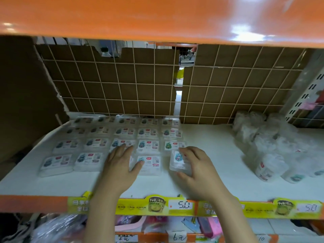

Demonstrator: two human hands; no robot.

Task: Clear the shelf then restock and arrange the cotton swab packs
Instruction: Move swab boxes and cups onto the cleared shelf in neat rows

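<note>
On the white shelf (206, 148), centre of the frame: a grid of cotton swab packs (91, 142) is laid flat, label up, in rows running from the front edge back to the wire grid (133, 79).
Pack in hand: one clear pack (178, 161), at the front right corner of the grid, is tilted out of line with its neighbours.
Right hand (196, 165): curled round that pack, fingers across its far edge and thumb at its near corner.
Left hand (119, 165): laid flat and spread over the packs just left of centre, the thumb resting on a front-row pack; nothing is pinched.
Unsorted stock: a heap of bagged packs (273, 148) lies at the right of the frame, well apart from the grid.
Handling, judged: the packs are taken to be light, rigid clear plastic with smooth faces, so sliding on the shelf is likely.
Hold point, judged: the two short ends or opposite long edges are preferred; pressure on the thin lid is better avoided, as it may flex or pop.
Risk, judged: a nudge to one pack may shift the adjoining row.
Blur: label print cannot be read.
</note>
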